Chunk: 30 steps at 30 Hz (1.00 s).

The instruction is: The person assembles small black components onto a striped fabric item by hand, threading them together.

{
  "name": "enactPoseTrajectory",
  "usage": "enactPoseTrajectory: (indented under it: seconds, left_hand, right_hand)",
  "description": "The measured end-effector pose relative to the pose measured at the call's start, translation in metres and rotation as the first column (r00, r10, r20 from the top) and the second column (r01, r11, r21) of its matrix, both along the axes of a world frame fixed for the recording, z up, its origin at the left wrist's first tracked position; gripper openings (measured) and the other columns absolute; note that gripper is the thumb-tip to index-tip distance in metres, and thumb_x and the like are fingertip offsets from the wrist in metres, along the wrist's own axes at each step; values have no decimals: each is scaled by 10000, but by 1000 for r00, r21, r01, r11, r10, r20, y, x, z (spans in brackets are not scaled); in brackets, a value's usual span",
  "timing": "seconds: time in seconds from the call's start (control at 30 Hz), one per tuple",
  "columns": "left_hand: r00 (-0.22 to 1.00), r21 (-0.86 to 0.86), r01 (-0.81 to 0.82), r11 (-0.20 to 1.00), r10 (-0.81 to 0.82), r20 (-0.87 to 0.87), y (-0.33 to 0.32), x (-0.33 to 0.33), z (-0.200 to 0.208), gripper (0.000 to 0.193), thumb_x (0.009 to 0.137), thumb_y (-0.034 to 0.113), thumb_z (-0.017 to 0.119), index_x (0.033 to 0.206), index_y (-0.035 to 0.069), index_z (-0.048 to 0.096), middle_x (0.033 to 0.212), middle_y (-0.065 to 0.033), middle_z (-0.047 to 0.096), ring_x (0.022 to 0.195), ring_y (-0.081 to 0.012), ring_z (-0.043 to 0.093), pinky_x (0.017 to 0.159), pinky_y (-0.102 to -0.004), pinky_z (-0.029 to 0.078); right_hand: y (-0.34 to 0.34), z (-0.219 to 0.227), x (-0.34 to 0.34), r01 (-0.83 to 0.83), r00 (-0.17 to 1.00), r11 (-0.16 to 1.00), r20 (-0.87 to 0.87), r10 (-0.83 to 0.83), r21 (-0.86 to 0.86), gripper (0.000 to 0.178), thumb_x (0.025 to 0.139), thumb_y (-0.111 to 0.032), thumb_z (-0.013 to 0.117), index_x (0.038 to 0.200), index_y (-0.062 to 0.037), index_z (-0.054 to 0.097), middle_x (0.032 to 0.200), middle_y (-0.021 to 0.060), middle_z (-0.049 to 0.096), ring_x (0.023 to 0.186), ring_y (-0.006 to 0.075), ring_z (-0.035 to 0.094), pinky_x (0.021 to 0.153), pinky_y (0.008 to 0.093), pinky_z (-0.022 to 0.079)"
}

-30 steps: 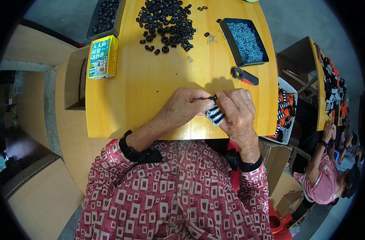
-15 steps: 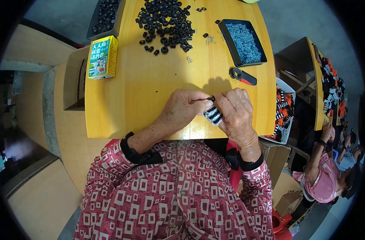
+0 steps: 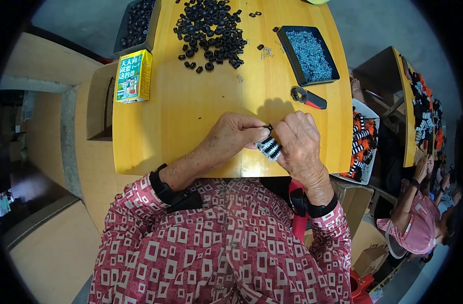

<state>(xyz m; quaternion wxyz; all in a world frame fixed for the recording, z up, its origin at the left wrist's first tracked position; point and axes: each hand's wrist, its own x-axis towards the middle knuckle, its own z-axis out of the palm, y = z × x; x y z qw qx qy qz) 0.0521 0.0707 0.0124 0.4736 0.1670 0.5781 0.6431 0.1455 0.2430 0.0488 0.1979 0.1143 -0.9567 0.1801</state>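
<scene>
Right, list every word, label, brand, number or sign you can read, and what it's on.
Carton: large pale characters on its green face; I won't copy printed words.
Carton, top edge of that face: smaller print, too small to read.
Striped piece: no lettering visible.
Tray: none visible.

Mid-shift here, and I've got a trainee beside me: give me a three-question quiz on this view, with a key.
1. What colours are the bands on the striped piece between the left hand and right hand?
2. True or false: the yellow carton is left of both hands.
3. The small pieces at upper right fill a ____ tray.

Key: 1. Black and white. 2. True. 3. Black.
</scene>
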Motion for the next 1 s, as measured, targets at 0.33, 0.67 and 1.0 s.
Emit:
enactPoseTrajectory:
  seconds: [0.33,0.67,1.0]
  left_hand:
    - [992,-85,125,988,-128,-21,0,-8,4,302,982,249,662,1121,-14,714,914,-2,687,795,-65,603,722,-229,506]
    - [962,-119,181,976,-201,-187,3,-9,-5,215,972,179,655,999,-30,699,817,14,651,768,-52,570,691,-236,477]
    - [965,-122,100,987,-126,-229,4,-6,-1,204,929,178,669,945,-20,717,737,-9,644,700,-57,554,630,-265,465]
  right_hand:
    - [10,-6,-1,-29,999,995,41,33,-97,266,591,-77,737,789,-49,561,781,103,462,755,305,501,673,418,407]
    - [6,-13,0,-56,998,998,11,57,-40,248,577,-91,707,784,-55,575,766,87,457,722,275,489,649,398,373]
    - [6,-5,-3,-39,995,997,97,32,65,236,620,-82,694,790,-62,531,749,97,449,723,290,514,649,392,404]
